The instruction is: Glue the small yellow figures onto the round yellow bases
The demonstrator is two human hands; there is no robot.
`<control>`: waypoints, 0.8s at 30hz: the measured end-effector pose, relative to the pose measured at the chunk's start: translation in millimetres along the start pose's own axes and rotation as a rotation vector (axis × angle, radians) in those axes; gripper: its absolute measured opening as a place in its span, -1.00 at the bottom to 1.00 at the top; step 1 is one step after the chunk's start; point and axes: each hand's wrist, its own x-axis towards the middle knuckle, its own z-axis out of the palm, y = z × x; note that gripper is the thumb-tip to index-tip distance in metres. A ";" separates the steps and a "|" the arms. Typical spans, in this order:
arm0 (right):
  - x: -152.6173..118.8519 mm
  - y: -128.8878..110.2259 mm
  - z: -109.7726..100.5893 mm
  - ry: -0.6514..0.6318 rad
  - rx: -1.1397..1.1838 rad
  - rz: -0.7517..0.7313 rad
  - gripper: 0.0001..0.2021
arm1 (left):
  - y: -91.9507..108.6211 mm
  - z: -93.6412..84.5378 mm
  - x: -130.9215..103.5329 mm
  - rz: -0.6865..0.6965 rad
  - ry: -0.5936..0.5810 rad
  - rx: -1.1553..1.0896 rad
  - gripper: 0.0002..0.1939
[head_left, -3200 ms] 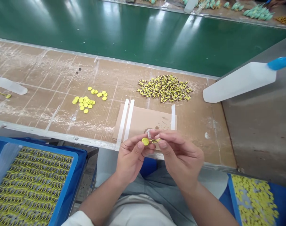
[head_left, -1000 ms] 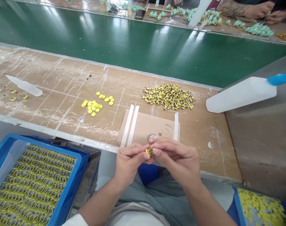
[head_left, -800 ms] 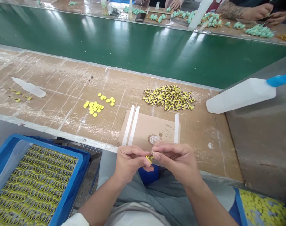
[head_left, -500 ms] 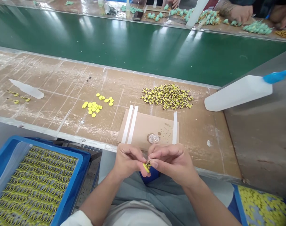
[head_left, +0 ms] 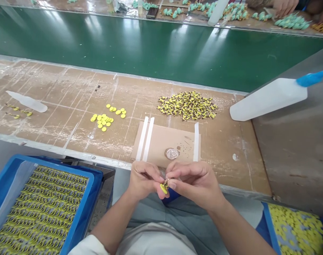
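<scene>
My left hand pinches a yellow disc between thumb and fingers, in front of the table edge. Against it, my right hand closes its fingertips on a small dark and yellow piece, partly hidden by the fingers. Just beyond the hands lies a cardboard sheet with white tape strips and a round clear blob. A heap of small yellow and dark pieces lies behind the sheet. Loose yellow discs are to its left.
A blue tray with rows of yellow pieces stands lower left. At lower right is a bin of yellow parts. A white bottle leans at the right wall. Across the green belt, a person's hand is near mint pieces.
The view has shifted slightly. Both hands keep their hold, and the yellow disc is tilted a little differently, showing more of its face. The person's hand across the belt has moved.
</scene>
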 end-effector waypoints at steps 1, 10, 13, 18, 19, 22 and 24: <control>0.2 -0.5 0.7 0.014 -0.044 -0.029 -0.83 | 0.2 0.0 -0.1 -0.002 0.032 0.025 -0.76; -2.6 1.4 5.8 0.140 -0.285 -0.065 -0.88 | -3.4 -5.6 -2.4 0.176 0.209 0.208 -0.60; -4.4 3.2 4.6 0.172 -0.336 -0.066 -0.91 | -4.1 -6.8 -3.4 0.201 0.237 0.234 -0.58; -6.7 8.4 1.8 0.216 -0.370 -0.042 -0.88 | -3.1 -6.0 -5.7 0.237 0.252 0.230 -0.64; -6.7 8.9 1.6 0.220 -0.367 -0.039 -0.88 | -2.5 -5.8 -6.3 0.239 0.256 0.244 -0.65; -6.0 8.3 1.2 0.201 -0.361 -0.056 -0.88 | -0.1 -5.4 -8.3 0.253 0.285 0.300 -0.63; -5.2 6.5 1.0 0.175 -0.355 -0.087 -0.89 | 1.6 -4.8 -9.8 0.284 0.301 0.328 -0.60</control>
